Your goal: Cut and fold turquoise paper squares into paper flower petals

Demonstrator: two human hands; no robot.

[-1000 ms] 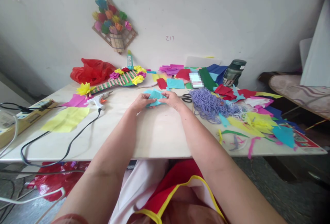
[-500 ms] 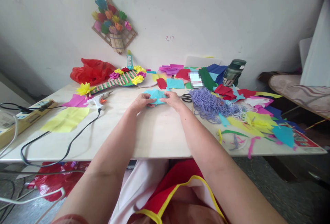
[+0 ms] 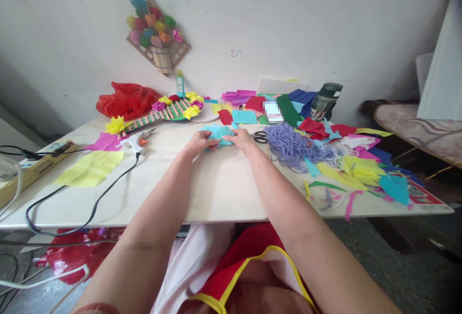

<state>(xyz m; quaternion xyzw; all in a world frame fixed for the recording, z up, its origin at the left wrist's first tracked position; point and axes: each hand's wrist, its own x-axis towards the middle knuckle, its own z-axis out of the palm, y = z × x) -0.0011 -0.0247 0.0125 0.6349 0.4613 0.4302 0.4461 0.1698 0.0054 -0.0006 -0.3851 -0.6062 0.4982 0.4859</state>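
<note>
Both my hands meet over the middle of the white table (image 3: pixel 216 193), pinching a folded piece of light blue paper (image 3: pixel 219 135). My left hand (image 3: pixel 199 143) grips its left side with the fingers curled. My right hand (image 3: pixel 243 140) holds the right side, thumb on top. The paper sits just above the tabletop, partly hidden by my fingers. Black scissors (image 3: pixel 260 136) lie just right of my right hand.
A glue gun (image 3: pixel 139 139) with a black cord, a yellow sheet (image 3: pixel 90 168) and a power strip (image 3: pixel 32 162) lie at the left. Purple cord (image 3: pixel 292 144), coloured paper scraps (image 3: pixel 361 169) and a dark bottle (image 3: pixel 326 100) fill the right. A woven flower piece (image 3: pixel 169 109) lies behind.
The blue paper has been gathered tighter and lower between my fingers. Both hands stay in nearly the same place.
</note>
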